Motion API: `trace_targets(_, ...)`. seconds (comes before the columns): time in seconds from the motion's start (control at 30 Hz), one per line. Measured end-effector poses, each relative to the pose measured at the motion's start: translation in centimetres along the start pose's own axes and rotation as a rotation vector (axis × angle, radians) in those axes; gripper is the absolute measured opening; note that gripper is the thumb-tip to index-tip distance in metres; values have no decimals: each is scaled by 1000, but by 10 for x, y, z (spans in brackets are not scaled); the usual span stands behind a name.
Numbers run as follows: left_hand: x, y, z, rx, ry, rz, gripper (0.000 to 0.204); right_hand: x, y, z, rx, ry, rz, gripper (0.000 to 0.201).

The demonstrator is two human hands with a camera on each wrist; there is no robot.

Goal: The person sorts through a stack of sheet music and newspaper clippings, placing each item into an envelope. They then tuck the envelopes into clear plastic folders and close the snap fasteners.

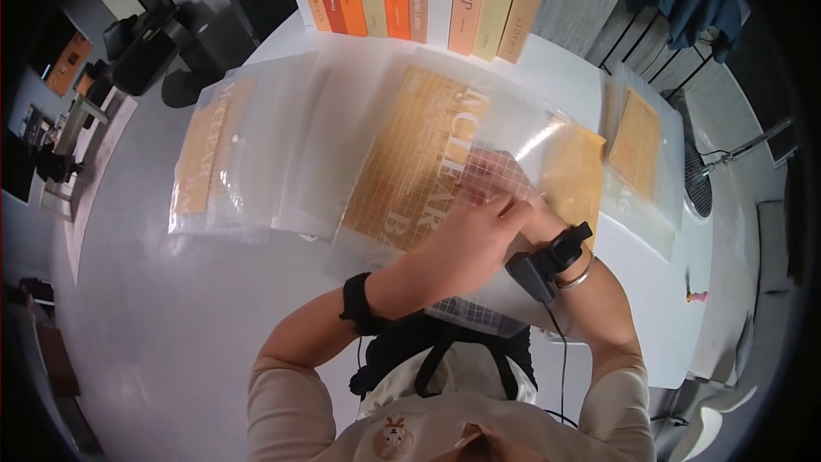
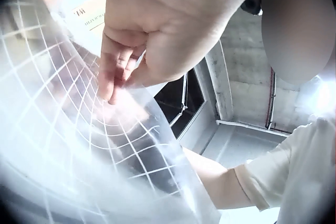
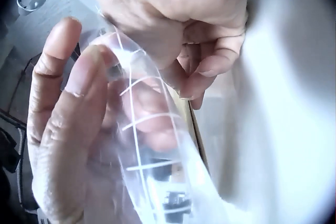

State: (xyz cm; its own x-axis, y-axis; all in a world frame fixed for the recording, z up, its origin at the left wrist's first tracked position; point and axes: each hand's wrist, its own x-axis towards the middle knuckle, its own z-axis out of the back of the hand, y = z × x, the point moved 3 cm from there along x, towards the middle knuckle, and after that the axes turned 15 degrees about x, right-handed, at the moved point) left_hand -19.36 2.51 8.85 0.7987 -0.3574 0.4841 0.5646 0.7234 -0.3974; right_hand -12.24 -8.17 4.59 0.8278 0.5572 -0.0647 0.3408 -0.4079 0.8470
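Note:
A clear plastic bag with a white grid and white print (image 1: pixel 419 154) lies before the person, an orange-brown sheet showing inside it. My left hand (image 1: pixel 466 235) reaches across the bag from the left. Its thumb and fingers pinch the plastic edge, as the left wrist view shows with the hand (image 2: pixel 168 24) above the gridded film (image 2: pixel 79 108). Behind the film in the head view, my right hand (image 1: pixel 496 175) is partly covered by it. In the right wrist view my right hand (image 3: pixel 178 14) has curled fingers, their tips pinching at the bag's edge beside a thin brown edge.
More clear bags with orange-brown sheets lie at the left (image 1: pixel 205 154) and at the right (image 1: pixel 637 141) of the white table (image 1: pixel 556 77). An orange-brown envelope (image 1: pixel 581 167) sits beside the middle bag. Books (image 1: pixel 410 0) stand in a row at the back.

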Motion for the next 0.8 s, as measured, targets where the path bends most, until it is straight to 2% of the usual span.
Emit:
trace_targets(0.1, -1, 3, 1, -23, 2, 32, 22, 9, -1, -5, 38, 75, 22, 23)
trace_targets(0.2, -7, 10, 1, -158, 95, 140, 29, 20, 0, -5, 23, 160, -5, 24)
trace_targets(0.3, -10, 31, 16, -24, 93, 137, 38, 36, -3, 8, -135, 173, -130, 23)
trace_targets(0.4, -25, 53, 17, 299, 13, 123, 44, 41, -9, 15, -190, 122, -240, 23)
trace_targets(0.47, -35, 63, 13, 377, 86, 151, 48, 37, -11, 18, -138, 30, -272, 25)
trace_targets(0.57, -34, 75, 17, 338, 229, 225, 54, 15, 9, 25, -285, 164, -240, 25)
trace_targets(0.6, -35, 80, 19, 301, 284, 264, 56, 3, 21, 28, -363, 119, -223, 25)
trace_targets(0.63, -48, 91, 13, 623, 182, 271, 64, -9, 35, 30, -441, 80, -207, 24)
trace_targets(0.67, -47, 96, 19, 589, 179, 333, 67, -21, 45, 34, -519, 45, -195, 24)
trace_targets(0.73, -45, 105, 34, 524, 173, 469, 72, -46, 68, 52, -652, -122, 18, 19)
trace_targets(0.77, -43, 111, 39, 467, 174, 458, 80, -58, 81, 60, -764, -228, 106, 19)
trace_targets(0.8, -41, 114, 42, 418, 170, 501, 81, -68, 92, 75, -944, -291, 274, 16)
